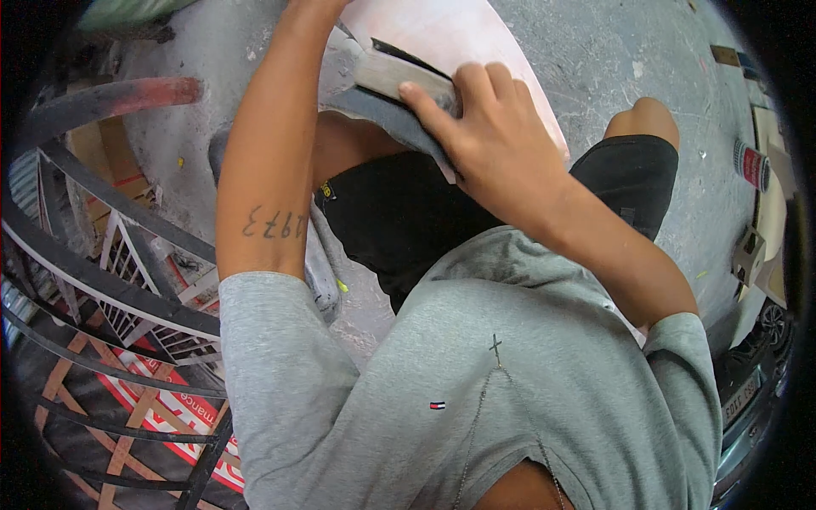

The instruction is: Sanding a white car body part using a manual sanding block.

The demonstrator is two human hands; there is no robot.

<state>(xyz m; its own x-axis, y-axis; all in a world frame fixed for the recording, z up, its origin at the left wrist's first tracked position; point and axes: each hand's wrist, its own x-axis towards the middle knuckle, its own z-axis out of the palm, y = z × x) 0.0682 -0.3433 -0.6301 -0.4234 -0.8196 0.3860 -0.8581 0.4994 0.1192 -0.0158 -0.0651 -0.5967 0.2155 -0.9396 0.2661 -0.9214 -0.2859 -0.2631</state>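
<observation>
Far left: black curved bars, white-edged in places, over a red and black sheet crossed with brown strips; above them a curved bar with a red end, brown cardboard near it. Next, the left forearm, tattooed, runs up out past the top edge; left hand beyond the view, so its grip cannot be told. Top centre: a pale white-pink panel, curved along its right edge, in front of the lap above grey floor. At the panel's near end, a grey block with a dark strip along its far side. Right hand is clamped on that block, thumb along its near side, fingers curled over the right end. Below, black shorts and a grey T-shirt with a cross necklace. Right of the bent right knee, a red and white cylindrical container; farther down, part of a dark car at the rim.
</observation>
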